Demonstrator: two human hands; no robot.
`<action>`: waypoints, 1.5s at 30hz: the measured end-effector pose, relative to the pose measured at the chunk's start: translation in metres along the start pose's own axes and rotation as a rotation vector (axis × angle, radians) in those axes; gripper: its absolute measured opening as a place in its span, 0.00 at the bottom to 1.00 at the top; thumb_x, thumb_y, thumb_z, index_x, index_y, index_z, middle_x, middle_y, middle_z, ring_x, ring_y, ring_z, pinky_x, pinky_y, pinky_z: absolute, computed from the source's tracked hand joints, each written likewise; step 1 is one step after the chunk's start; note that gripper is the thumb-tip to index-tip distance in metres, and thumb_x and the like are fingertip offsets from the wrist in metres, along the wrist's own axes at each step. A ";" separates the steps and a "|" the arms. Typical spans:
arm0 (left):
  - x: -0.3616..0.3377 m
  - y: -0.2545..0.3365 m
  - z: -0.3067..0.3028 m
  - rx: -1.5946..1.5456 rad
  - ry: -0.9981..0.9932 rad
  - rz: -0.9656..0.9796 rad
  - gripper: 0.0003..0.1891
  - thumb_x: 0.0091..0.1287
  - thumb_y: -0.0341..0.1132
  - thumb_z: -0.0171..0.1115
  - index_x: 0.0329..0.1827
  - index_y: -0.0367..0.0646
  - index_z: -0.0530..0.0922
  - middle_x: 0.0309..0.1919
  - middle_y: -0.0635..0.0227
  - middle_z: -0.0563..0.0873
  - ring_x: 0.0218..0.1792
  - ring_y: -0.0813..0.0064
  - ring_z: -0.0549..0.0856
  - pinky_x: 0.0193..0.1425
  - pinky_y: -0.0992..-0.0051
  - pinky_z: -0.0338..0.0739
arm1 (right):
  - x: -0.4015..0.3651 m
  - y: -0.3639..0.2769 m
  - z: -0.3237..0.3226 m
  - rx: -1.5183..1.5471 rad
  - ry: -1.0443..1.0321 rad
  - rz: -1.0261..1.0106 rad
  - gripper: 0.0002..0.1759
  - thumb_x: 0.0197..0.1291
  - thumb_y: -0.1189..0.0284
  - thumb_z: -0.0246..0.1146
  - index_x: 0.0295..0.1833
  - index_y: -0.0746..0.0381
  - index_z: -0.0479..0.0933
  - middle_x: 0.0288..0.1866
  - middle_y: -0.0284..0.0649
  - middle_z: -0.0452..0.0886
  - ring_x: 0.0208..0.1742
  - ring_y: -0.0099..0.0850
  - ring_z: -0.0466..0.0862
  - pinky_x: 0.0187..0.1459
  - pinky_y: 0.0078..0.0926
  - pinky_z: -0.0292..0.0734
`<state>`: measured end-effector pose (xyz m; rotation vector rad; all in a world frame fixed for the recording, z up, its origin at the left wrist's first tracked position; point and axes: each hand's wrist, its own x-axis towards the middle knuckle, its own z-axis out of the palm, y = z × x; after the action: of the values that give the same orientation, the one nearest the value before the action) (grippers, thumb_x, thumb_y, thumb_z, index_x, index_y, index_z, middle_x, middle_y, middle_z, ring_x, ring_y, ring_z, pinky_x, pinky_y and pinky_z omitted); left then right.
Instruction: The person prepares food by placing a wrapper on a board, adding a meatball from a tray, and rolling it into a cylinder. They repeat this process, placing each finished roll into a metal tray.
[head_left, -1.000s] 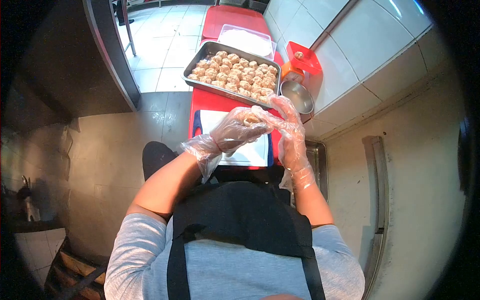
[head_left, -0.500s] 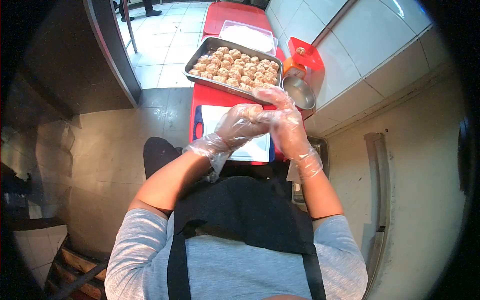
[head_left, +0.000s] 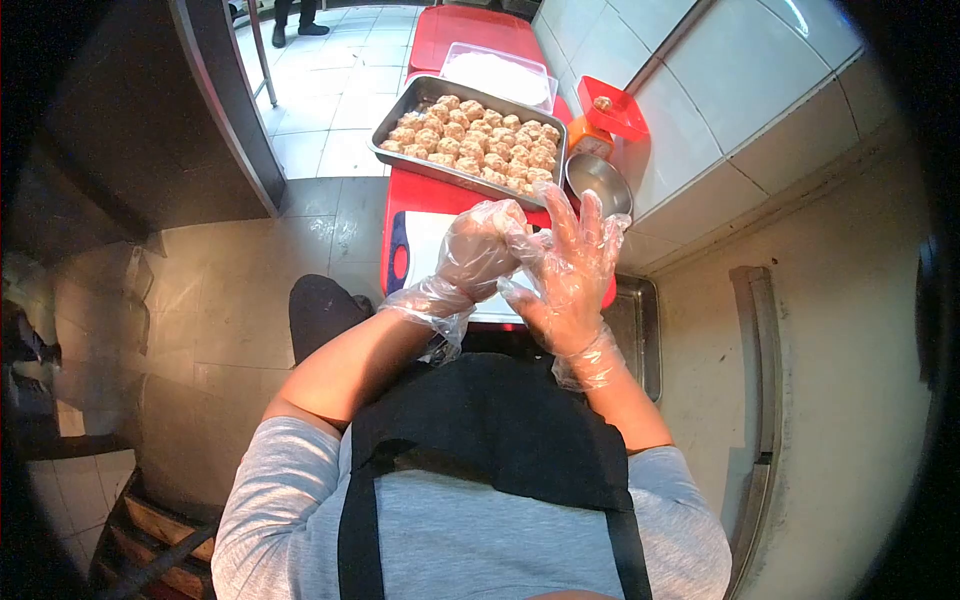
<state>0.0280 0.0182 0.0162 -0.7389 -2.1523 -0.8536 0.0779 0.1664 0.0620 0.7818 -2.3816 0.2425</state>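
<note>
Both hands wear clear plastic gloves and are raised over a white cutting board [head_left: 425, 235] with a blue edge. My left hand [head_left: 485, 248] is curled with its fingers closed; a bit of pale, lumpy stuff shows at its top, mostly hidden by the glove. Close beside it on the right, my right hand [head_left: 572, 265] has its fingers spread, palm up and towards the left hand. Just beyond them a metal tray [head_left: 385, 158] holds several rows of lumpy, light-brown balls [head_left: 467, 150].
Behind the tray is a clear plastic container [head_left: 498, 75] with white contents. To its right are a red tray [head_left: 622, 108] on an orange scale [head_left: 588, 140] and a metal bowl [head_left: 600, 185], near the tiled wall. A person's legs [head_left: 295, 22] show at the upper left.
My right hand has opened and turned, its fingers now spread, and moved slightly apart from the left. My left hand has curled more upright. The person's feet in the background have shifted right.
</note>
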 end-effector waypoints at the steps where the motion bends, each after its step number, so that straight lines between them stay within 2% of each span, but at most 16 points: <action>1: 0.000 0.001 -0.003 0.014 -0.029 0.000 0.13 0.60 0.43 0.67 0.29 0.43 0.78 0.26 0.63 0.79 0.31 0.61 0.84 0.35 0.63 0.79 | 0.003 -0.001 -0.003 -0.029 -0.002 -0.002 0.30 0.61 0.39 0.53 0.61 0.41 0.81 0.78 0.42 0.62 0.79 0.53 0.53 0.72 0.67 0.40; 7: -0.002 -0.016 -0.004 -0.325 -0.083 0.160 0.09 0.57 0.40 0.68 0.34 0.45 0.82 0.28 0.64 0.81 0.32 0.59 0.83 0.38 0.62 0.79 | 0.025 0.007 -0.011 0.076 -0.131 -0.079 0.35 0.62 0.40 0.54 0.58 0.57 0.82 0.74 0.43 0.66 0.77 0.47 0.61 0.73 0.55 0.50; 8: -0.002 -0.020 -0.005 -0.413 -0.106 0.183 0.10 0.56 0.39 0.69 0.35 0.45 0.82 0.28 0.63 0.81 0.32 0.58 0.83 0.38 0.62 0.79 | 0.029 0.016 -0.007 0.458 -0.161 0.005 0.33 0.64 0.41 0.54 0.58 0.58 0.81 0.74 0.43 0.67 0.76 0.46 0.62 0.74 0.53 0.51; 10: 0.010 -0.016 -0.030 -0.792 -0.484 -0.204 0.18 0.58 0.42 0.71 0.49 0.44 0.83 0.27 0.65 0.81 0.27 0.67 0.82 0.36 0.65 0.78 | 0.035 0.033 -0.001 1.223 -0.210 0.179 0.31 0.67 0.44 0.54 0.56 0.59 0.81 0.72 0.43 0.68 0.75 0.44 0.64 0.74 0.50 0.53; 12: 0.029 -0.008 -0.057 -0.986 -0.775 -0.532 0.24 0.59 0.44 0.71 0.58 0.45 0.81 0.25 0.67 0.80 0.25 0.73 0.81 0.35 0.67 0.78 | 0.038 0.026 -0.005 1.510 -0.080 0.286 0.28 0.71 0.48 0.52 0.51 0.61 0.85 0.71 0.48 0.69 0.76 0.42 0.62 0.74 0.39 0.55; 17: 0.033 -0.017 -0.053 -1.103 -0.889 -0.387 0.39 0.56 0.46 0.75 0.70 0.44 0.72 0.24 0.67 0.78 0.24 0.76 0.80 0.23 0.75 0.77 | 0.050 0.045 -0.006 0.704 -0.222 -0.154 0.18 0.67 0.56 0.57 0.46 0.56 0.88 0.71 0.44 0.71 0.78 0.47 0.59 0.76 0.45 0.51; 20: 0.034 -0.014 -0.054 -1.175 -1.037 -0.621 0.34 0.57 0.44 0.74 0.66 0.43 0.75 0.26 0.66 0.80 0.25 0.75 0.80 0.28 0.73 0.79 | 0.053 0.052 0.003 0.514 -0.258 -0.294 0.12 0.57 0.63 0.64 0.45 0.50 0.87 0.71 0.40 0.72 0.78 0.47 0.59 0.76 0.49 0.52; 23: 0.034 -0.002 -0.059 -1.256 -0.945 -0.696 0.27 0.57 0.43 0.73 0.57 0.41 0.80 0.26 0.69 0.80 0.26 0.75 0.81 0.30 0.73 0.79 | 0.057 0.036 -0.017 0.387 -0.234 -0.384 0.13 0.54 0.64 0.66 0.47 0.49 0.87 0.71 0.36 0.73 0.77 0.47 0.61 0.75 0.51 0.54; 27: 0.033 -0.026 -0.038 -1.348 -0.769 -0.481 0.19 0.59 0.39 0.72 0.49 0.38 0.81 0.33 0.68 0.82 0.27 0.74 0.82 0.26 0.72 0.80 | 0.030 0.044 -0.016 0.432 0.070 -0.187 0.18 0.56 0.63 0.67 0.54 0.46 0.85 0.65 0.44 0.78 0.71 0.41 0.72 0.71 0.44 0.63; 29: 0.039 -0.021 -0.039 -1.000 -0.514 -0.271 0.16 0.62 0.45 0.67 0.37 0.39 0.82 0.25 0.70 0.80 0.26 0.76 0.81 0.32 0.73 0.76 | -0.016 0.056 0.025 1.044 0.019 0.362 0.21 0.62 0.60 0.64 0.60 0.50 0.81 0.62 0.47 0.79 0.66 0.37 0.76 0.67 0.41 0.69; 31: 0.051 -0.022 -0.035 -0.383 -0.027 0.463 0.10 0.60 0.34 0.66 0.40 0.40 0.79 0.24 0.65 0.78 0.23 0.68 0.79 0.28 0.69 0.74 | -0.064 0.046 0.059 1.158 -0.169 0.532 0.25 0.67 0.54 0.59 0.64 0.57 0.76 0.58 0.49 0.81 0.60 0.34 0.80 0.63 0.39 0.74; 33: 0.050 -0.006 -0.042 -0.216 -0.033 0.512 0.13 0.57 0.33 0.65 0.44 0.39 0.78 0.28 0.62 0.80 0.27 0.62 0.81 0.30 0.64 0.75 | -0.050 0.017 0.075 2.239 -0.480 1.103 0.34 0.72 0.45 0.50 0.64 0.64 0.70 0.53 0.44 0.81 0.53 0.36 0.82 0.57 0.40 0.79; 35: 0.033 0.005 -0.043 -0.261 -0.042 0.582 0.13 0.56 0.34 0.67 0.41 0.39 0.79 0.32 0.62 0.81 0.35 0.58 0.83 0.39 0.59 0.77 | -0.026 0.006 0.086 2.076 -0.242 0.486 0.28 0.74 0.47 0.48 0.61 0.60 0.72 0.51 0.39 0.80 0.51 0.36 0.82 0.56 0.41 0.79; 38: 0.002 0.029 -0.057 -0.614 -0.372 0.055 0.09 0.56 0.34 0.69 0.36 0.40 0.80 0.37 0.63 0.85 0.37 0.61 0.84 0.47 0.63 0.78 | 0.003 0.027 0.110 2.613 -0.202 0.794 0.14 0.74 0.63 0.56 0.55 0.62 0.74 0.43 0.37 0.80 0.41 0.28 0.83 0.46 0.32 0.82; 41: -0.006 0.011 -0.056 -0.769 -0.397 -0.218 0.09 0.57 0.34 0.71 0.33 0.39 0.81 0.34 0.62 0.85 0.40 0.69 0.84 0.53 0.67 0.76 | 0.019 0.043 0.126 2.242 -0.203 0.789 0.10 0.66 0.70 0.64 0.48 0.62 0.75 0.38 0.35 0.78 0.38 0.26 0.82 0.38 0.25 0.80; 45: 0.011 -0.013 -0.040 -0.472 -0.067 -0.465 0.36 0.56 0.41 0.73 0.65 0.38 0.67 0.55 0.62 0.79 0.53 0.71 0.79 0.59 0.67 0.76 | 0.009 0.035 0.135 2.093 -0.070 0.511 0.17 0.57 0.70 0.72 0.48 0.63 0.75 0.40 0.35 0.79 0.38 0.24 0.81 0.38 0.23 0.78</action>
<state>0.0279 -0.0170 0.0420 -0.4895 -2.2410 -1.6385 -0.0156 0.1441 -0.0391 0.7559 -1.4587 3.0314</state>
